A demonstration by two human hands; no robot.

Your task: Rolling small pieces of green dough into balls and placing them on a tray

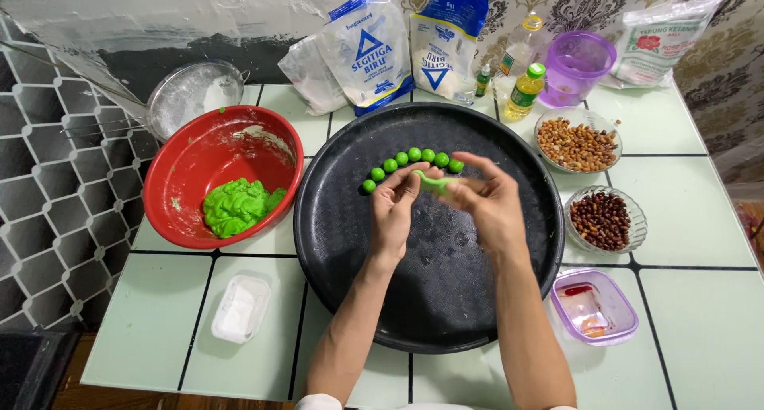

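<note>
Between the two hands, over the middle of a big round black tray point(350, 298), sits a thin flat strip of green dough point(434, 182), soft and matte. Left hand point(395, 207) pinches one end w/ fingertips; right hand point(489, 203) grips the other end, fingers curled round it.

Just beyond the hands, on the tray, a curved row of 7 small green dough balls point(410, 162), smooth and round. Tray surface is dark, slightly speckled.

Left of the left hand: a red plastic bowl point(191, 179), smeared inside, w/ a lumpy mass of green dough point(237, 206). Behind it a round metal sieve point(195, 95), dusted white. Near the left forearm, a small clear rectangular tub point(241, 306) w/ white contents.

Right of the right hand: 2 glass bowls, one of tan peanuts point(578, 143), one of dark red-brown beans point(602, 219). Near the right forearm, a purple-rimmed clear square container point(594, 305) w/ reddish residue.

Far side of the surface point(700, 219), pale green tiles w/ dark grout: 2 white-and-blue flour bags point(406, 44), each w/ a blue triangle mark; a white sack point(660, 36) w/ red-and-green print; a purple plastic cup point(577, 64); 2 yellow oil bottles point(525, 87); 1 tiny green bottle point(482, 80).
</note>
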